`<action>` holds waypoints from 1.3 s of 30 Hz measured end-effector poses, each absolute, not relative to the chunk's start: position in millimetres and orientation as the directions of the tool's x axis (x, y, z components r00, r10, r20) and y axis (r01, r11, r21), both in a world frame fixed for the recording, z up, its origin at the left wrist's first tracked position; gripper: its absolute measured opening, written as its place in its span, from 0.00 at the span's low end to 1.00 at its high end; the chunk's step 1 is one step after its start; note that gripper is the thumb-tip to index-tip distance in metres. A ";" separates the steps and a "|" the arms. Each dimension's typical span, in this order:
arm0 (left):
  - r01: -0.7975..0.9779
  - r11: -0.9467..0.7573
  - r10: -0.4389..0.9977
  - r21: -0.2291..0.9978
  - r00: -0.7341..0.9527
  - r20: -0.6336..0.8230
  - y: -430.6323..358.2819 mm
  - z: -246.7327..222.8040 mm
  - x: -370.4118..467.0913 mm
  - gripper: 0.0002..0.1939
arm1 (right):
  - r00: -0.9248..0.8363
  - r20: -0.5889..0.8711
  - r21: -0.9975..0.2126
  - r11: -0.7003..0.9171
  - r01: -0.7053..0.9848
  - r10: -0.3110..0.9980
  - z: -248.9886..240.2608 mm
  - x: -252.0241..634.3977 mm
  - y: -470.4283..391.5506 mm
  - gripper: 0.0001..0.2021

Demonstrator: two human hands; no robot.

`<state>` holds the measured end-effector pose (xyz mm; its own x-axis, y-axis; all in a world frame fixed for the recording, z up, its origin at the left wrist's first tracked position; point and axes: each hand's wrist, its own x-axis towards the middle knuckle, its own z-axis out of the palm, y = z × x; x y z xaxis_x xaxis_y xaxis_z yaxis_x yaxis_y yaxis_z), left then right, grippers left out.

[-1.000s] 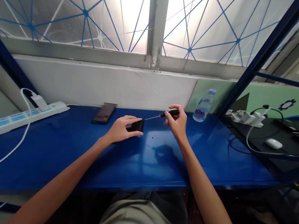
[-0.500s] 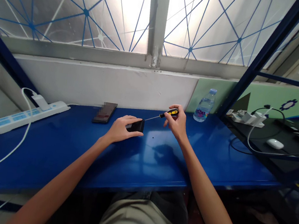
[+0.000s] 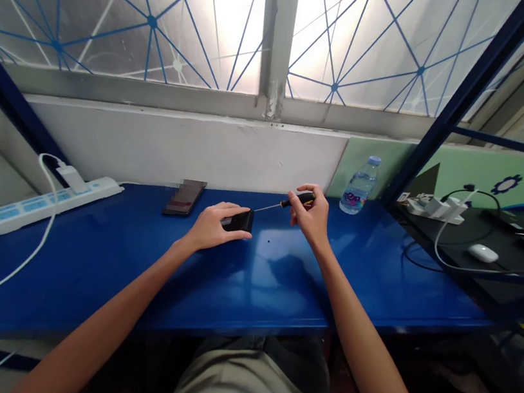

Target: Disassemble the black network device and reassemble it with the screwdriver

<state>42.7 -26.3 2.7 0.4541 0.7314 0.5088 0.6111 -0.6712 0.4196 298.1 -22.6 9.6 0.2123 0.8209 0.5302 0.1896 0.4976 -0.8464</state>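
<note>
My left hand (image 3: 213,225) is wrapped over a small black box-like device (image 3: 239,222) on the blue table, thumb and fingers on opposite sides of it. The device's left part is hidden under the palm, so its exact kind cannot be made out. In my right hand (image 3: 310,216) is a screwdriver (image 3: 296,199) with a black and yellow handle, gripped between thumb and fingers. Its thin shaft slants down to the left, and the tip meets the device's far right corner. A tiny dark speck, perhaps a screw (image 3: 268,242), lies on the table right of the device.
A dark phone (image 3: 186,197) lies behind my left hand. Further left is a white power strip (image 3: 51,204) with a plugged-in charger and cable. A water bottle (image 3: 360,185) stands at the back right. On the black desk beyond sits a white mouse (image 3: 483,253).
The screwdriver handle has turned in my right hand; its yellow markings show less now. My left hand and the device have stayed in place.
</note>
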 end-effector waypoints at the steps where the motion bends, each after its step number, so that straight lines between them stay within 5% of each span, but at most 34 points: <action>1: 0.611 -0.671 0.732 0.419 0.455 0.507 -26.4 2.7 42.6 0.32 | 0.211 0.524 -0.850 0.493 0.185 0.825 9.7 298.1 -22.4 0.16; 39: 0.613 -0.666 0.738 0.426 0.459 0.494 -26.0 0.6 41.7 0.32 | 0.227 0.556 -0.831 0.536 0.149 0.800 6.9 298.8 -20.6 0.14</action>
<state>41.7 -26.0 0.6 0.4589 0.7383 0.4942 0.6129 -0.6658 0.4256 298.8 -20.6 6.9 0.2269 0.7997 0.5559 0.1489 0.5356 -0.8312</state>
